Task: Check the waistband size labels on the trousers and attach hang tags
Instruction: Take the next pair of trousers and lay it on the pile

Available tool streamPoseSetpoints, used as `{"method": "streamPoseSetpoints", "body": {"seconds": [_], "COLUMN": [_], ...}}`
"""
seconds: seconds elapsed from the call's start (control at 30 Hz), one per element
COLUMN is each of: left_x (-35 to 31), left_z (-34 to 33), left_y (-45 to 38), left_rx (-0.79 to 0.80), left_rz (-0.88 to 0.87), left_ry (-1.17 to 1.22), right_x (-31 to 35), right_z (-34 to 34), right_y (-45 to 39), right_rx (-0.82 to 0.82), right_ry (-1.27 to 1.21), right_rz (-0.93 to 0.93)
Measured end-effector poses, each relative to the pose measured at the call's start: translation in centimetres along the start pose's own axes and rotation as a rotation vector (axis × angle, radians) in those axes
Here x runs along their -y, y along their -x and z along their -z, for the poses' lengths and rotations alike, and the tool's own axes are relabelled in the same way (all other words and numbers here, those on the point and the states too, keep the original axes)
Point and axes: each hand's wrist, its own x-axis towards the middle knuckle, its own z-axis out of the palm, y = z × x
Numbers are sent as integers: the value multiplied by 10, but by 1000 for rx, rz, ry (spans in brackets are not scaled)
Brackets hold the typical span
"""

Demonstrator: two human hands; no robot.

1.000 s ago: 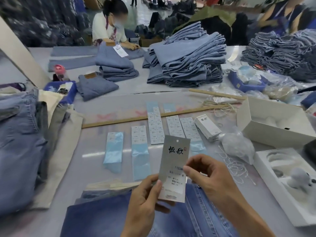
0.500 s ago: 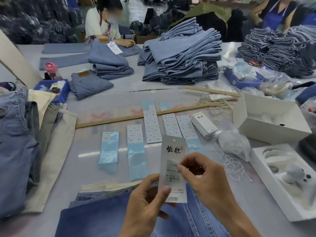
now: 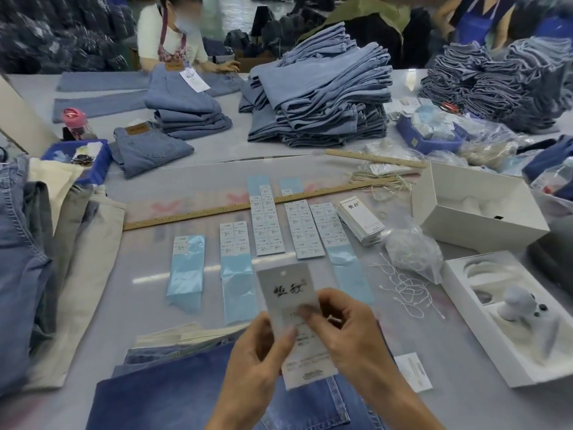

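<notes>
A white hang tag (image 3: 288, 287) with black characters stands upright over a pair of blue denim trousers (image 3: 161, 395) at the table's near edge. My left hand (image 3: 257, 361) pinches the tag's left edge with thumb and fingers. My right hand (image 3: 344, 330) grips its right side, with the thumb pressed on the small printed label at the tag's middle. Strips of size stickers (image 3: 266, 225) on blue backing lie in a row just beyond. A stack of blank tags (image 3: 359, 218) sits right of the strips, with loose white strings (image 3: 406, 287) nearer.
A long wooden ruler (image 3: 217, 211) crosses the table. Open white boxes (image 3: 474, 206) and a boxed white gadget (image 3: 514, 308) stand at the right. Trousers hang at the left (image 3: 21, 268). Folded jeans stacks (image 3: 322, 97) and a person (image 3: 173, 38) are at the far side.
The tag has tilted slightly and sunk lower over the trousers. My right thumb has moved onto the tag's middle label. My left hand still holds the left edge.
</notes>
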Motion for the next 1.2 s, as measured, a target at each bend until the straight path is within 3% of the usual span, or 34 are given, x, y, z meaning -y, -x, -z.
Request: {"method": "streamPoseSetpoints", "body": {"seconds": [0.2, 0.37, 0.47, 0.53, 0.6, 0.67, 0.77, 0.9, 1.2], "left_x": [19, 36, 49, 58, 65, 71, 81, 95, 107], "left_z": [-12, -24, -34, -42, -49, -54, -55, -52, -41], "left_y": [-14, -23, -34, -39, -43, -46, -48, -43, -43], "left_rx": [-225, -279, -279, -233, -180, -139, -103, -83, -49], "left_rz": [-18, 31, 75, 110, 150, 166, 196, 248, 241], "left_ry": [-97, -222, -230, -248, -261, -271, -311, -314, -244], "right_x": [-28, -54, -93, -128, -162, -193, -219, -225, -237], "right_z": [-21, 2, 61, 112, 155, 179, 188, 182, 152], "right_y": [18, 19, -26, -58, -77, -84, -86, -91, -47], "right_rx": [-89, -92, -376, -630, -731, -654, -494, -469, -330], "right_ry": [-38, 84, 201, 277, 351, 473, 621, 662, 780], "right_rz": [-55, -8, 21, -139, -346, -452, -460, -458, -246]}}
